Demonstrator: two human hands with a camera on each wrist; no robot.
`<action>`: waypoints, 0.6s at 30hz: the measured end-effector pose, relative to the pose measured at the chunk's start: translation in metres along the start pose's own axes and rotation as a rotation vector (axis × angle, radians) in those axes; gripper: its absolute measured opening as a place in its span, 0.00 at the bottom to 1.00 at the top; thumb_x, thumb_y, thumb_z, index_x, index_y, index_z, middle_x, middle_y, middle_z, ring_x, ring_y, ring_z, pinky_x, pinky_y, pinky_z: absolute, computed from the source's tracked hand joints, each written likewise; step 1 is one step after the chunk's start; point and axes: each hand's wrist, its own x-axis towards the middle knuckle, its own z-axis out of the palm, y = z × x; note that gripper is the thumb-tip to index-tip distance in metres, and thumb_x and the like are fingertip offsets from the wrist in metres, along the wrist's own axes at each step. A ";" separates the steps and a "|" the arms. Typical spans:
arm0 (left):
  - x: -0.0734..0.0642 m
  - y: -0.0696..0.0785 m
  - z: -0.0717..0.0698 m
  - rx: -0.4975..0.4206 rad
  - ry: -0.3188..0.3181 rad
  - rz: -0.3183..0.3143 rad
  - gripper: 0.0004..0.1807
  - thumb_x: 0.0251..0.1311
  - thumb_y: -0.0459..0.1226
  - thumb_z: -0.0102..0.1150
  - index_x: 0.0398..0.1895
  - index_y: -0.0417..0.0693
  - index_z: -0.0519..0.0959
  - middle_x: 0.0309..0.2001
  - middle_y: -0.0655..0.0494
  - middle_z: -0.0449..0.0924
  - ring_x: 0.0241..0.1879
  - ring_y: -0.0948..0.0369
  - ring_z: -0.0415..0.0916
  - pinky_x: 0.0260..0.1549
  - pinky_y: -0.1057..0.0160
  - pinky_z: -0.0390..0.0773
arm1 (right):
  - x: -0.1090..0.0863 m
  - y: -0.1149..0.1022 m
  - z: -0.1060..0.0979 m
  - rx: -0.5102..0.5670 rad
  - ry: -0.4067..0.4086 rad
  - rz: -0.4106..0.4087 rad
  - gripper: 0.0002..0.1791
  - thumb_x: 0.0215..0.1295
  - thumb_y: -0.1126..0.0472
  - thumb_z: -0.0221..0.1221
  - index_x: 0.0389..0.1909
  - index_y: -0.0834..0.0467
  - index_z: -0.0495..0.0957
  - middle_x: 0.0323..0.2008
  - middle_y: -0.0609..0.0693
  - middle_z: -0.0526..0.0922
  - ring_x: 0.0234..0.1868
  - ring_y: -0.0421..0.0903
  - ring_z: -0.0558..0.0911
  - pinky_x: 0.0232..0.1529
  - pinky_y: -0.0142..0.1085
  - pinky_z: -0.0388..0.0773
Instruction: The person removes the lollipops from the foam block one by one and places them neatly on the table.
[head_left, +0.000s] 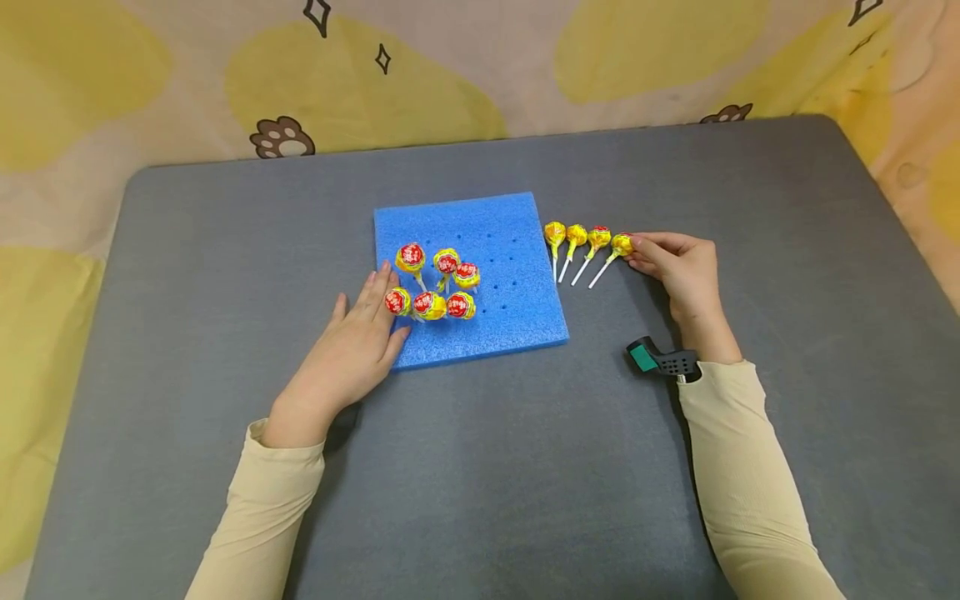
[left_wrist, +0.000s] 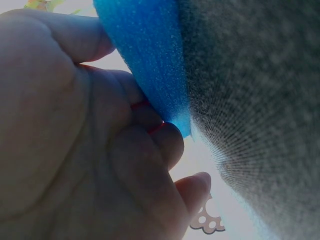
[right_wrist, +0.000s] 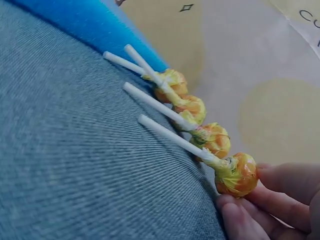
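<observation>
My left hand (head_left: 352, 358) rests at the left edge of a blue foam block (head_left: 525, 308), its fingers laid along the side. In the left wrist view the fingertips touch the foam's side (left_wrist: 150, 55). Several yellow-and-red wrapped lollipops (head_left: 429, 306) stand in the block's left half, heads up. To the right of the block, more lollipops (head_left: 576, 235) lie in a row with their white sticks toward me. My right hand (head_left: 678, 271) pinches the head of the rightmost lollipop (right_wrist: 236, 175) between thumb and fingers; its stick (right_wrist: 170, 134) points away from the hand.
Small holes dot the bare part of the foam block. A grey table (head_left: 480, 467) lies beneath everything. Behind it hangs a patterned yellow-and-cream cloth (head_left: 450, 92). A black wrist device (head_left: 663, 360) with a green patch sits at my right wrist.
</observation>
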 end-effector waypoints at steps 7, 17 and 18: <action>0.000 0.000 0.000 0.006 0.001 0.000 0.38 0.71 0.45 0.43 0.73 0.34 0.43 0.75 0.45 0.31 0.74 0.50 0.31 0.66 0.39 0.37 | -0.001 0.003 0.004 -0.147 0.066 -0.062 0.04 0.57 0.70 0.64 0.33 0.67 0.85 0.27 0.47 0.85 0.27 0.38 0.84 0.30 0.27 0.80; 0.001 0.000 0.000 0.008 -0.006 -0.005 0.38 0.70 0.45 0.44 0.73 0.34 0.43 0.75 0.45 0.31 0.74 0.50 0.31 0.66 0.39 0.37 | -0.002 0.002 0.004 -0.183 0.062 -0.063 0.07 0.57 0.69 0.65 0.35 0.69 0.85 0.28 0.48 0.85 0.28 0.39 0.84 0.31 0.26 0.80; 0.001 0.000 0.000 0.009 -0.006 -0.003 0.38 0.70 0.45 0.44 0.73 0.34 0.43 0.75 0.45 0.31 0.74 0.50 0.31 0.66 0.39 0.37 | -0.002 0.002 0.003 -0.183 0.062 -0.060 0.07 0.57 0.69 0.65 0.35 0.68 0.85 0.29 0.48 0.85 0.29 0.39 0.84 0.31 0.26 0.80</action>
